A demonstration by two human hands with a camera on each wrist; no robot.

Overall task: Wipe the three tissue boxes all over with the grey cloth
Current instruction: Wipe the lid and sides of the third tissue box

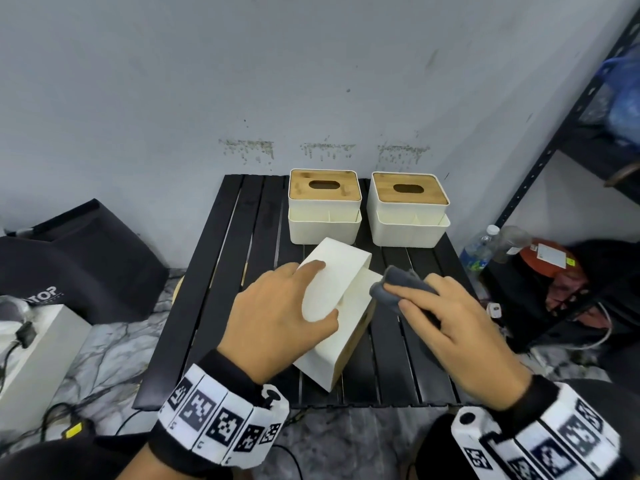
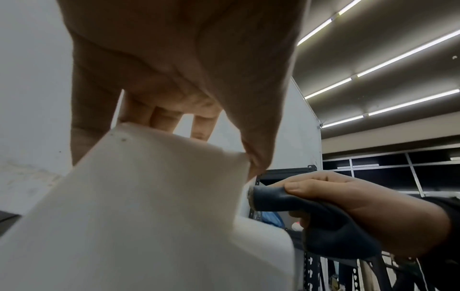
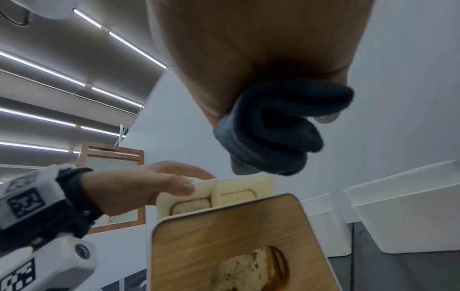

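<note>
Left hand (image 1: 277, 317) grips the tipped tissue box (image 1: 332, 317) steady on the worktop (image 1: 207, 271); right hand (image 1: 457, 327) clutches grey cloth (image 1: 398, 285). Press firmly into the side compartments.

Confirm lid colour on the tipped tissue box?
Light brown wood grain on the lid; the right wrist view shows it best.

Your left hand (image 1: 277, 317) and right hand (image 1: 460, 327) are bare; each wrist wears a black strap, a white band (image 1: 221, 424) of black-and-white square markers, and a white camera housing.
</note>
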